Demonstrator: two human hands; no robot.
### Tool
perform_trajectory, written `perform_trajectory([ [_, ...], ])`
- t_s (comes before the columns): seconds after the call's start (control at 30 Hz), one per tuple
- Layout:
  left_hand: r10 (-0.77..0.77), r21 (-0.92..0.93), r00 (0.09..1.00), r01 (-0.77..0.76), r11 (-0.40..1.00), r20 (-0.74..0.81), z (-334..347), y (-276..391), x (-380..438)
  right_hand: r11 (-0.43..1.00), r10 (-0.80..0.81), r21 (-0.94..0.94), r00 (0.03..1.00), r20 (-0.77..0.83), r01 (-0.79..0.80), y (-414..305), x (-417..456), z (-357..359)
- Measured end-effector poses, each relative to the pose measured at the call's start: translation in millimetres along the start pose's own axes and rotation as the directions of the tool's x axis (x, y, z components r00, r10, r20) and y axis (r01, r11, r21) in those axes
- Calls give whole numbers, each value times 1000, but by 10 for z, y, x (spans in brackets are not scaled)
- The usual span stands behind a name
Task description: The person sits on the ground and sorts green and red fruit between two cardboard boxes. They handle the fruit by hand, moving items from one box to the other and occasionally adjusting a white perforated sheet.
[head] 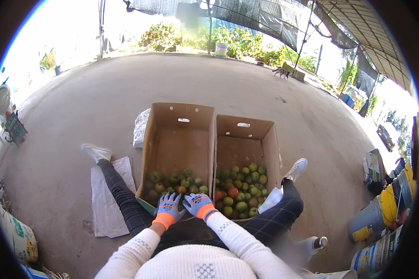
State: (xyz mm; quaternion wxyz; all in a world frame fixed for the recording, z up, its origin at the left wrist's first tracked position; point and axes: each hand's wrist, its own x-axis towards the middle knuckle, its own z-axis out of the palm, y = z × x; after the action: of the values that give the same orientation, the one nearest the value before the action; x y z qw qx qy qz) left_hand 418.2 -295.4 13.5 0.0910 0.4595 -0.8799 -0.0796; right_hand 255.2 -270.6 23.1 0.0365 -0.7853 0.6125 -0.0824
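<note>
Two open cardboard boxes stand side by side between my outstretched legs. The left cardboard box [183,146] has mostly green tomatoes [174,178] gathered at its near end, with an orange one [182,189] among them. Inside the right cardboard box [240,143] lie more green tomatoes [242,206] and a red tomato [233,192]. My left hand [168,208], in a grey and orange work glove, reaches over the near edge of the left box. Close beside it, my right hand [199,205], gloved alike, bends at the same edge. Whether either hand holds a tomato is hidden.
A folded woven sack [110,198] lies under my left leg, and a white bundle [141,128] sits beyond the left box. To my right are a metal bottle [314,244] and several buckets [368,216]. A cat [282,72] is far off on the concrete floor [181,80].
</note>
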Motion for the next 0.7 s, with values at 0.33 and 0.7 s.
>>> perform_trajectory([
  [0.33,22,41,997,-25,999,68,-45,31,16,999,-12,-34,1000,25,13,-28,-2,52],
  [0.7,25,28,997,-28,999,74,-30,10,26,1000,8,-15,1000,2,-8,-11,63,42],
])
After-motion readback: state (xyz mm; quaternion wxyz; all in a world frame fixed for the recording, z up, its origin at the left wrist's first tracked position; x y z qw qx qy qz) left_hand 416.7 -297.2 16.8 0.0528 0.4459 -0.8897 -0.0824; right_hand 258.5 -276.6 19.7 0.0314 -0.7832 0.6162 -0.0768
